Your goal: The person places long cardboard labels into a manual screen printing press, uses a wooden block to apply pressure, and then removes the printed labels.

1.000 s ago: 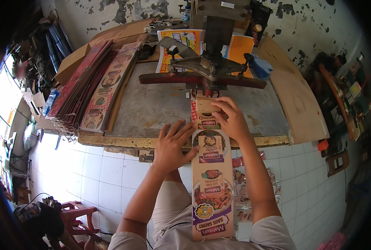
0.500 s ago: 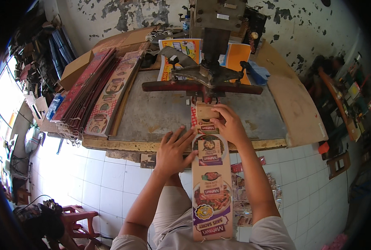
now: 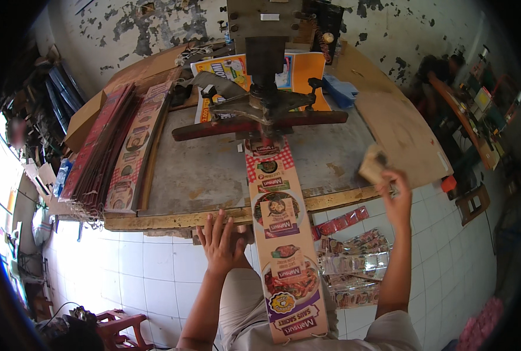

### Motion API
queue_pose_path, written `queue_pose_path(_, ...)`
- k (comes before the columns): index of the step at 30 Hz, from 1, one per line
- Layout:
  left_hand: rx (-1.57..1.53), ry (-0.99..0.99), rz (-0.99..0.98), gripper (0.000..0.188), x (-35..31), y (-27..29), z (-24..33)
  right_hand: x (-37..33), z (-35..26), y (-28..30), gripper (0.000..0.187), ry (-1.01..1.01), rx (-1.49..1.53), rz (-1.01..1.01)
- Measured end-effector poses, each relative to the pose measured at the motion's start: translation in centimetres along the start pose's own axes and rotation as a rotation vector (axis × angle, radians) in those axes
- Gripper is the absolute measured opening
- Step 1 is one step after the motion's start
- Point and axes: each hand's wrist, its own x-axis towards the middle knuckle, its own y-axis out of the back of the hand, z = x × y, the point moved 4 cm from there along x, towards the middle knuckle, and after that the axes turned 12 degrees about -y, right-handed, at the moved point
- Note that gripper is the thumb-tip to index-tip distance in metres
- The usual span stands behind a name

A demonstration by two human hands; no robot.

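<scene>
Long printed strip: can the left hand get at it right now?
Looks like yes: the left hand is spread by the table edge, just left of the long printed strip, with nothing visible between them.

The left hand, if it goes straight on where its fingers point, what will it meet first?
Probably the table's worn front edge; whether the left hand touches it is unclear.

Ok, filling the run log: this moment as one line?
left hand: by table edge; right hand: holding block; card: far end at press
</scene>
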Motion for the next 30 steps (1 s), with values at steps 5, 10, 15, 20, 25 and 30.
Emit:
queue_pose_path(5, 0.066, -0.014, 0.119, 0.061, -1.1, -3.2, -1.0, 7.7, 11.3, 3.9, 0.038, -0.135, -0.22, 0.296)
queue_pose_path(10, 0.026, 0.031, 0.185, 0.058, -0.9, -3.9, -0.4, 9.0, 15.5, 4.0, 0.039, -0.194, -0.219, 0.321)
queue_pose_path(15, 0.04, 0.04, 0.211, 0.06, -1.5, -4.1, -0.5, 8.3, 15.5, 3.2, 0.045, -0.22, -0.203, 0.322)
queue_pose_path(20, 0.07, 0.015, 0.172, 0.062, -1.7, -4.3, -0.6, 8.4, 16.7, 3.4, 0.046, -0.205, -0.156, 0.323)
queue_pose_path(25, 0.082, 0.001, 0.168, 0.064, -1.4, -4.3, -0.3, 8.3, 16.6, 3.6, 0.047, -0.217, -0.137, 0.309)
queue_pose_path(30, 0.078, 0.01, 0.195, 0.062, -1.5, -4.4, -0.4, 8.5, 16.8, 3.4, 0.048, -0.221, -0.131, 0.304)
